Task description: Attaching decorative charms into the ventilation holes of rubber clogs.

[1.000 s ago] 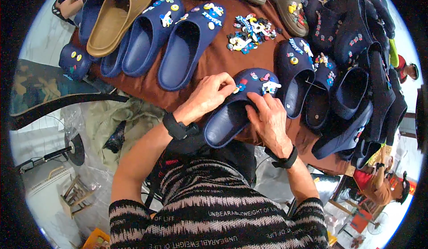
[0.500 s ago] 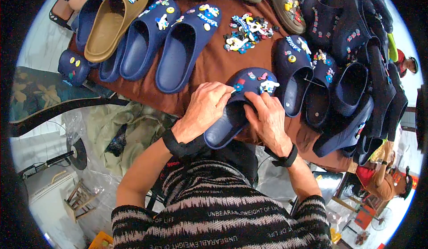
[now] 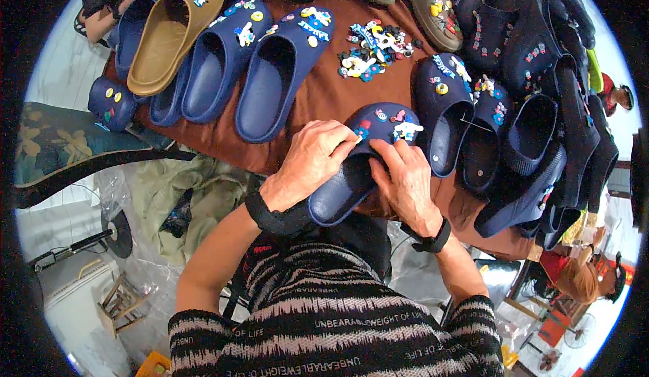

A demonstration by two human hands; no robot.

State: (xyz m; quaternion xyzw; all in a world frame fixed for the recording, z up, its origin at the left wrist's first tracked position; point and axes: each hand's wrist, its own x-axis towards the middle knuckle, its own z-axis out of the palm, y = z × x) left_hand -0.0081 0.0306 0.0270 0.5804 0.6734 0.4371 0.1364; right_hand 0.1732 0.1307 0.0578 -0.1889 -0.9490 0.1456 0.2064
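Navy clog at the table's near edge, toe pointing away.
Left hand fingers pinch what seems a small pale charm at the upper; right hand fingers grasp the opening's rim, best kept braced against pressure.

- Shirt: you wear a black knit top crossed by pale, jagged-edged bands, with small pale lettering between them.
- Sleeves: your left sleeve and right sleeve are short and repeat the banded pattern.
- Wrists: your left wristband is black and broad; your right wristband is black with a small dark block.
- Hands: your left hand and right hand are bare.
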